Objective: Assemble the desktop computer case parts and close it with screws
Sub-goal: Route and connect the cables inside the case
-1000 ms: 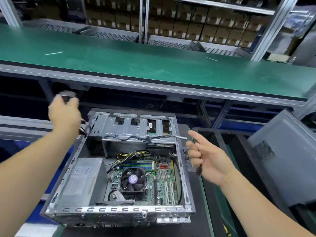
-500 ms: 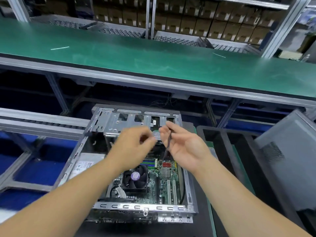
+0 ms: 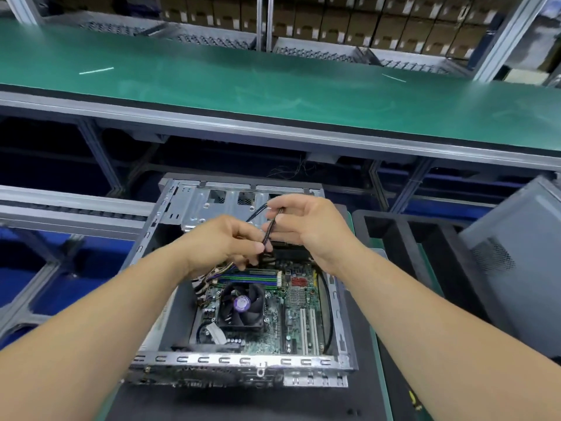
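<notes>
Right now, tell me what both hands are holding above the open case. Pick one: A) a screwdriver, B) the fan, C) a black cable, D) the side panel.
C: the left hand and right hand both pinch a black cable over the case; the fan sits untouched on the board and the side panel leans off to the right.

One open computer case [image 3: 243, 360], one cooling fan [image 3: 241, 308], two white slots [image 3: 308, 331], two hands, one side panel [image 3: 516, 268].
</notes>
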